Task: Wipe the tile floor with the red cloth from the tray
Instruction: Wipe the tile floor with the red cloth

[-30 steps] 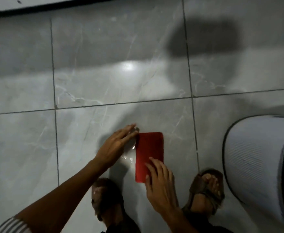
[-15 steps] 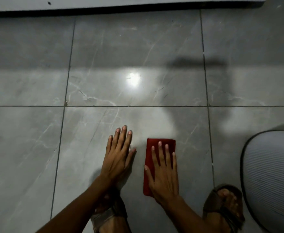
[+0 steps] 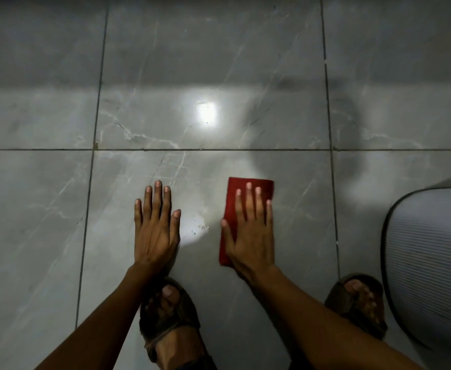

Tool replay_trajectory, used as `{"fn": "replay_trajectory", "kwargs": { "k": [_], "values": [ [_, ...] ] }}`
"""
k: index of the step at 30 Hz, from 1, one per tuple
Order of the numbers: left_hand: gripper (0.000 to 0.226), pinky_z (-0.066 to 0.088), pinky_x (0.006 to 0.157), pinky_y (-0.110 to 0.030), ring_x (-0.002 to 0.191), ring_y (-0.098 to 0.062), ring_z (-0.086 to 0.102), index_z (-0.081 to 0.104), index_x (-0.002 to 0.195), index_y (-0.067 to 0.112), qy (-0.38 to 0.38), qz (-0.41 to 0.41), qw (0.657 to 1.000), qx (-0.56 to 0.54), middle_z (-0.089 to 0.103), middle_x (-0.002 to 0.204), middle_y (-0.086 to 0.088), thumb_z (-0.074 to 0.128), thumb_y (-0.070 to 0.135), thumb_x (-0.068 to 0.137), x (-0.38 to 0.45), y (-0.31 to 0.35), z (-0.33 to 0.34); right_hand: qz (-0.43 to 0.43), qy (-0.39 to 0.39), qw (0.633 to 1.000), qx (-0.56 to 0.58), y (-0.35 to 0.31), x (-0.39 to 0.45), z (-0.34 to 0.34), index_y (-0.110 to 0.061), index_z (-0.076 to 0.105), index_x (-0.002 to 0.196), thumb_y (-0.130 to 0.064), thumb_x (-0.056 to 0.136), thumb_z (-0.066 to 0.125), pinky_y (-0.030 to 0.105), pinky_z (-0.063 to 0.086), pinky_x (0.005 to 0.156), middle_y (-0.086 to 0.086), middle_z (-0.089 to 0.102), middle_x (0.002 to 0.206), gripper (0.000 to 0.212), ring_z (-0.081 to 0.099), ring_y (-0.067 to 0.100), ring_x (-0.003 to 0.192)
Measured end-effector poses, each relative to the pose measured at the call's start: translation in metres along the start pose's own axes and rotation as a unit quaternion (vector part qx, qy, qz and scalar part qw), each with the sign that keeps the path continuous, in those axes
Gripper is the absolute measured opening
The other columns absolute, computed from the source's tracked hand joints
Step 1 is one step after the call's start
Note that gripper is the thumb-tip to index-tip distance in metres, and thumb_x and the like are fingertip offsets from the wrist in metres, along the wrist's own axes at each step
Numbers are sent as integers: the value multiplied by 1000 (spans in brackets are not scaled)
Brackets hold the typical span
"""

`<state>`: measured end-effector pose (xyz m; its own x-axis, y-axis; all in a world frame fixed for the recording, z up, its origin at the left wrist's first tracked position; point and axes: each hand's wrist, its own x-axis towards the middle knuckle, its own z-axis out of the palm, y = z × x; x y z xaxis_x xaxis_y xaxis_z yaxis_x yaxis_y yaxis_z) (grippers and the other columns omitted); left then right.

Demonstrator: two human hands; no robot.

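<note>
Cloth (image 3: 248, 209), red, soft and light, lies folded on the tile floor (image 3: 45, 209) under our flat right hand (image 3: 251, 236), our left hand (image 3: 156, 236) lies open and empty beside it, so we should press its middle.

Grey marbled tile floor (image 3: 45, 236), pale veins, dark grout lines crossing. Bright light glare (image 3: 205, 113) on the tile ahead — dim band beyond. White ribbed object (image 3: 432, 263), dark-rimmed, at the right edge.
</note>
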<state>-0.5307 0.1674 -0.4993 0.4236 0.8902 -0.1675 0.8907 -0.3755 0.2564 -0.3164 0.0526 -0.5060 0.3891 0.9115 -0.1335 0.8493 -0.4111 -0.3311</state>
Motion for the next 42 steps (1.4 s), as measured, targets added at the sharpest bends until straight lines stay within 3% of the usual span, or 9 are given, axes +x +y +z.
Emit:
{"fn": "replay_trajectory", "kwargs": {
  "k": [3,6,11,16,24,29,34,39,42],
  "values": [
    [67,-2,141,-52,175,-24,-6,4,179,17,-1,3,1000,-6,-6,189,-3,22,37,118,1,1,-1,-72,-23,997,23,-16,-42,17,-16,6,177,-55,112,36,49,-5,139,9,-1,187,82,-1,28,173],
    [67,-1,141,-54,175,-24,-8,3,179,17,-8,6,1000,-18,-8,188,-3,23,35,117,2,2,-6,-130,-61,989,18,8,-104,16,-17,11,177,-55,113,36,54,8,137,8,2,187,79,4,29,173],
    [68,0,141,-56,175,-23,-10,1,179,18,-7,2,1000,-13,-10,188,-2,23,37,117,-2,5,-8,-33,-48,998,-23,74,-96,-17,-15,6,177,-58,113,28,52,3,139,8,-3,187,81,1,28,173],
    [68,2,141,-53,175,-21,-3,8,178,15,6,30,999,10,-2,189,-2,26,36,117,0,9,-2,83,9,996,-22,49,-9,-23,-11,2,177,-57,112,32,53,2,140,13,-6,186,85,-4,31,173],
    [66,-3,141,-45,175,-20,-3,6,179,16,12,43,999,19,-1,189,-1,22,35,117,-1,8,1,-90,-58,994,24,-13,-76,13,-16,6,177,-57,111,42,46,-8,139,8,-3,187,86,-2,27,173],
    [66,0,141,-49,175,-20,-2,5,179,17,16,43,999,18,-2,189,-1,21,35,117,0,9,1,-57,-69,996,-7,38,-138,0,-18,8,177,-59,112,37,50,3,138,7,-1,187,82,1,26,173],
    [66,-1,141,-48,175,-21,-1,5,179,17,24,45,999,19,-1,189,-1,21,37,117,0,8,1,45,-15,999,-13,75,-80,-28,-11,4,177,-43,107,44,56,9,139,12,-3,186,86,0,30,173],
    [67,-1,141,-48,175,-22,-1,6,179,17,25,47,998,23,0,189,-2,22,37,117,0,7,4,61,-8,998,-9,17,-16,-16,-10,-4,176,-58,112,33,44,-8,139,12,-11,186,88,-8,29,173],
    [67,1,141,-50,175,-22,-2,5,179,17,19,47,998,28,-2,189,-2,21,37,117,0,7,5,12,-15,1000,19,-27,-21,2,-11,-1,177,-59,114,29,41,-11,139,10,-7,186,85,-4,26,173]
  ]
}}
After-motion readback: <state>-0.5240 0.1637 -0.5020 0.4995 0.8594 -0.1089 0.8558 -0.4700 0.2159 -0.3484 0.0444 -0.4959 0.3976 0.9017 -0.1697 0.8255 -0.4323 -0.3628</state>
